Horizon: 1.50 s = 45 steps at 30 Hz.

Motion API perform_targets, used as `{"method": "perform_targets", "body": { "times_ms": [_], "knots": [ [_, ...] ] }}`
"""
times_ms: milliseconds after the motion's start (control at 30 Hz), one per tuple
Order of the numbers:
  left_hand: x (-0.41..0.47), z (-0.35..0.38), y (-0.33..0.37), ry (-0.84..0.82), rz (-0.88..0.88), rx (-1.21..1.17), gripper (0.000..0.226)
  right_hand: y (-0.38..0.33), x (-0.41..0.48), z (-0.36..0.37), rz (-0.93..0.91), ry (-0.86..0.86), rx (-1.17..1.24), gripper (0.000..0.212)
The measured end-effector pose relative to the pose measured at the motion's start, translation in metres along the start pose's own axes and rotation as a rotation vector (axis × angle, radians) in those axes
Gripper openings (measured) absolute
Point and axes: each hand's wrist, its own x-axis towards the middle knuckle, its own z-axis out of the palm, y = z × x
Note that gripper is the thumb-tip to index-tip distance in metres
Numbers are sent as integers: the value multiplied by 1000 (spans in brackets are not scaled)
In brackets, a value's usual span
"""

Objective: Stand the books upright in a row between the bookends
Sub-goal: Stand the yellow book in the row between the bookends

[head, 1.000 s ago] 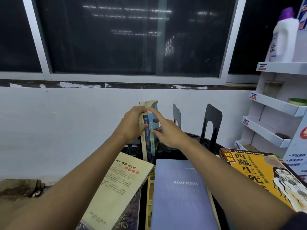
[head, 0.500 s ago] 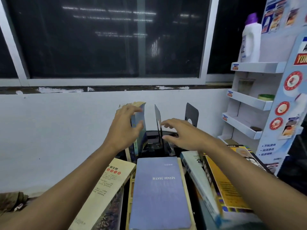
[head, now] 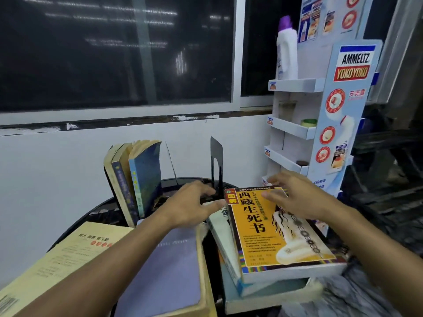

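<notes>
Head view, round black bench (head: 98,212)

- 11 o'clock on the bench: standing books (head: 135,179), a few paperbacks upright in a row with a slight lean; the rightmost one's pages fan open at the top
- Just to their 3 o'clock: thin bookend (head: 171,161), seen edge-on. Cannot tell whether it touches them
- 12 o'clock: black bookend (head: 216,161), upright, apart from the standing books, with a gap between
- 3 o'clock: orange book (head: 274,229), flat, cover up, on top of a stack. White book (head: 218,232) lies directly under it, with more below
- 6 o'clock: blue-grey book (head: 169,271), flat, partly under the left forearm
- 8 o'clock: cream book (head: 59,259), flat, reaching past the bench rim

Left hand (head: 190,207): fingers released and spread, grasping nothing. The thumb points at the orange book's far-left corner

Right hand (head: 295,197): fingers released and splayed over the orange book's far edge. It is blurred, so contact cannot be told

Off the bench at 2 o'clock: white display shelf (head: 295,85), with a white bottle (head: 286,53) with a purple cap on its top tier
</notes>
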Motion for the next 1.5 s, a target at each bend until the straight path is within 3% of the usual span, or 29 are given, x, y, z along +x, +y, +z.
{"method": "perform_targets", "body": {
  "times_ms": [300,433,533,667,933,1000,1233,1400,1500],
  "knots": [
    [25,33,11,-193,-60,35,83,61,-20,17,78,-91,29,67],
    [26,36,20,-214,-66,33,31,64,-18,21,115,-141,103,81],
    [26,39,21,-226,-51,43,40,61,-18,20,105,-172,146,81],
    [31,45,9,-197,-23,-24,50,57,-18,21,98,-149,180,53],
    [33,43,12,-236,-52,-171,51,43,-26,18,155,-33,284,15],
    [32,43,12,-242,-79,-222,50,41,-28,17,158,2,316,15],
    [23,35,18,-189,-53,-515,26,42,-31,15,183,125,452,39],
    [16,21,31,-34,-20,-796,42,31,-31,-9,129,207,560,29],
    [16,3,37,87,22,-811,51,20,-25,-33,85,243,527,38]
  ]
}}
